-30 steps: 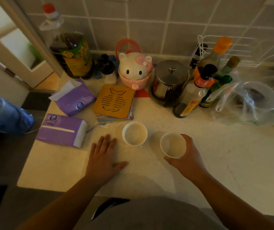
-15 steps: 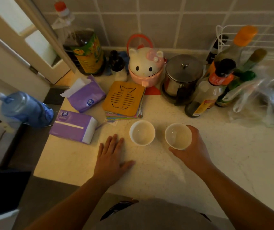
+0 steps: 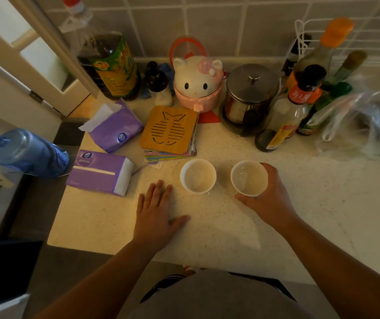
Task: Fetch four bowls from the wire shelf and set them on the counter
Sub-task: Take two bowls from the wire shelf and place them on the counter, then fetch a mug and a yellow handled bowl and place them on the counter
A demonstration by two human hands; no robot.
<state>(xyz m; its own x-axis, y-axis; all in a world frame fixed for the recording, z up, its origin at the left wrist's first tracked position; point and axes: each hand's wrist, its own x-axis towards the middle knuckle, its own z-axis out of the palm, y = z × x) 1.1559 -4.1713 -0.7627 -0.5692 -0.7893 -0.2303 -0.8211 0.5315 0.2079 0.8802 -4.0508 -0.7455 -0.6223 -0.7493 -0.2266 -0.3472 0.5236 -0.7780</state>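
On counter (image 3: 241, 229), near middle: two white bowls side by side, apart, both upright and looking empty. Left bowl (image 3: 198, 176) standing free, nothing touching it. Right bowl (image 3: 248, 177) wrapped by right hand (image 3: 268, 199), thumb curled along near rim, fingers around right side; cannot tell whether base is fully down on the surface or a shade above it. Left hand (image 3: 155, 212) flat on counter just left of and nearer than the free bowl, fingers spread, holding nothing. Judged progress: one bowl set down, second being placed, so about half done; two more to fetch. Wire shelf (image 3: 304, 31) white, at far right against the tiled wall, partly hidden behind a cluster of sauce bottles (image 3: 299, 100); no further bowls made out on it from this angle. Beyond the bowls: wooden fish trivet (image 3: 169, 132) on a stack of coasters, steel pot (image 3: 250, 97), cat-shaped pink container (image 3: 198, 82). Far left: two purple tissue packs (image 3: 101, 171), large oil bottle (image 3: 110, 65). Open counter to right of the held bowl, room enough, likely, for the remaining two.
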